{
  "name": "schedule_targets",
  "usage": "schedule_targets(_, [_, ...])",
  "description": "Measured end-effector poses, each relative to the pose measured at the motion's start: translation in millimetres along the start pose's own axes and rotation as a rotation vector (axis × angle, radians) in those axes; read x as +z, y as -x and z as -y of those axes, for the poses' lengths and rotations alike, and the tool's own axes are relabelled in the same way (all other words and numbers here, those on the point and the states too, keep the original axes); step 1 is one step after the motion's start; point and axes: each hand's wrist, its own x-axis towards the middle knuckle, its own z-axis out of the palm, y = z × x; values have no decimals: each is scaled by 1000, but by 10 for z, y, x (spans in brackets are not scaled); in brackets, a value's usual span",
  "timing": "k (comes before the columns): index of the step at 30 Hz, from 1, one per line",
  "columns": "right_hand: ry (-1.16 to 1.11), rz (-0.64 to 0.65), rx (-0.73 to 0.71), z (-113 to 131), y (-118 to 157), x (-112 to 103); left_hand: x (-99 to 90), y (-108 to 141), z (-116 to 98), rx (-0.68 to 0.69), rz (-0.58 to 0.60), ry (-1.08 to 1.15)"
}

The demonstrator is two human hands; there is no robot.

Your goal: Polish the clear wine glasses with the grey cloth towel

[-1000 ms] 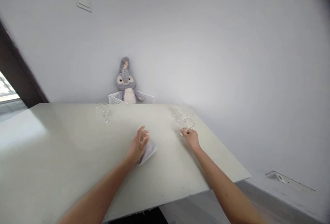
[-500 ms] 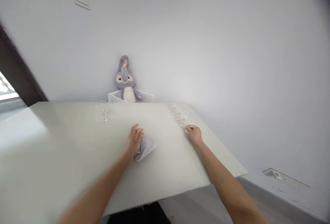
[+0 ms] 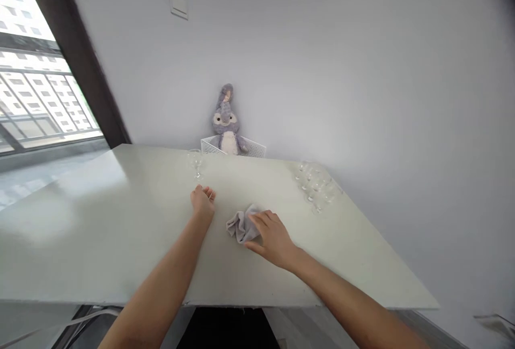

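Observation:
A crumpled grey cloth (image 3: 240, 227) lies on the white table near its middle. My right hand (image 3: 273, 237) is at the cloth's right side, thumb and fingers apart, its fingertips at the fabric. To the left, my left hand (image 3: 203, 199) is over the table with its fingers loosely curled and apart, holding nothing that I can see. Just beyond it stands a clear stemmed glass (image 3: 197, 162). Several more clear glasses (image 3: 316, 183) are grouped at the table's back right, away from both hands.
A grey plush toy (image 3: 227, 124) sits in a white perforated basket (image 3: 255, 149) at the back edge of the table (image 3: 153, 242), against the wall. A window with a railing is at the left, and a switch is on the wall.
The view has turned left. My right hand has left the glasses and come to the cloth. My left hand has moved off the cloth, toward the single glass.

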Motion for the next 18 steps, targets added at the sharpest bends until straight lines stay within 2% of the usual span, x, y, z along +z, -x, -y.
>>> schedule_targets(2, [50, 1, 60, 150, -229, 116, -31, -103, -75, -51, -54, 68])
schedule_targets(5, [19, 122, 192, 156, -464, 313, -27, -245, -172, -113, -65, 169])
schedule_targets(7, [-52, 172, 269, 90, -524, 419, 13, -334, -231, -157, -15, 226])
schedule_targets(10, [-218, 83, 278, -28, -492, 484, 109, -470, -310, -218, 101, 284])
schedule_targets(13, [-482, -22, 294, -147, -409, 450, 218, -603, -371, -249, 197, 322])
schedule_targets(15, [-724, -68, 418, -226, -379, 407, 277, -677, -399, -249, 242, 344])
schedule_targets(18, [-1238, -208, 692, -350, -403, 356, 330, -740, -424, -235, 291, 373])
